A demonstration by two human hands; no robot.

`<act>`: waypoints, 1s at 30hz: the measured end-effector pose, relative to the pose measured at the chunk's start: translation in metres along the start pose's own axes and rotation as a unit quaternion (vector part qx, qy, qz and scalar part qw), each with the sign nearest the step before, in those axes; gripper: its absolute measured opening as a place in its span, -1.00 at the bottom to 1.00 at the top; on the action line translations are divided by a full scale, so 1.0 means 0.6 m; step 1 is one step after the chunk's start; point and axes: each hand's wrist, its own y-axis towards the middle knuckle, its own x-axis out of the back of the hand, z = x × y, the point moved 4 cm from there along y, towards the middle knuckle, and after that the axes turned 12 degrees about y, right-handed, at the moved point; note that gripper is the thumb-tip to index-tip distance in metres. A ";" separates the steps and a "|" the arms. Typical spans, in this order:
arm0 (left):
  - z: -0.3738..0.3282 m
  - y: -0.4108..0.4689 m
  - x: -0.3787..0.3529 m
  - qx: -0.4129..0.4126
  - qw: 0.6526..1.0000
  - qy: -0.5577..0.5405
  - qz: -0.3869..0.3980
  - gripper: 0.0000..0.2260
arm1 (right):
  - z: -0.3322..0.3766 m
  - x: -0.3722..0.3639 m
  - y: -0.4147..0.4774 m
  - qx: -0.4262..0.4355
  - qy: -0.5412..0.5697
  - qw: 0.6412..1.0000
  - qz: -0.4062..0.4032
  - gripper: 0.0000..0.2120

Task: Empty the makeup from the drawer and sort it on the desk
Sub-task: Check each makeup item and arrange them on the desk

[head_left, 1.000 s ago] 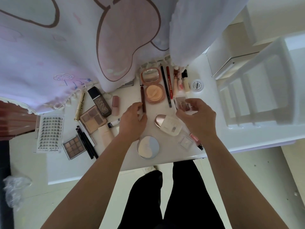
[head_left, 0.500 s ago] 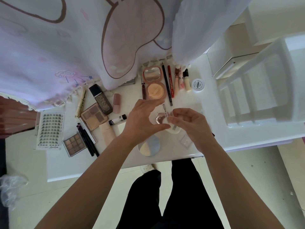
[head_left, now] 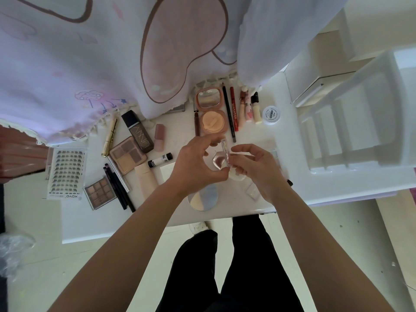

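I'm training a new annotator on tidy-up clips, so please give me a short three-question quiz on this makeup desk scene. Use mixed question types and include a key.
1. True or false: the peach powder compact lies shut.
2. Multiple choice: the lash card lies A) at the left end of the desk, B) beside the white jar, C) on top of the compact.
3. Short answer: what do the left hand and right hand hold between them?

Key: 1 false, it lies open with its mirror showing; 2 A; 3 the rose-capped white bottle.
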 end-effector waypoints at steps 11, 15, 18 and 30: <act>-0.002 0.007 -0.007 -0.008 0.999 0.010 0.041 -0.39 | 0.014 -0.005 0.013 -0.022 -0.072 0.997 0.034 -0.79; 0.000 0.010 -0.010 -0.011 0.998 0.015 0.062 -0.39 | 0.013 -0.002 0.018 -0.024 -0.070 0.995 0.063 -0.78; 0.007 0.009 -0.011 -0.014 0.997 0.023 0.069 -0.39 | 0.013 -0.003 0.020 -0.026 -0.088 0.993 0.072 -0.77; 0.037 0.007 -0.018 0.168 0.939 -0.286 0.088 -0.40 | 0.041 0.056 0.031 0.042 -0.027 0.998 -0.030 -0.76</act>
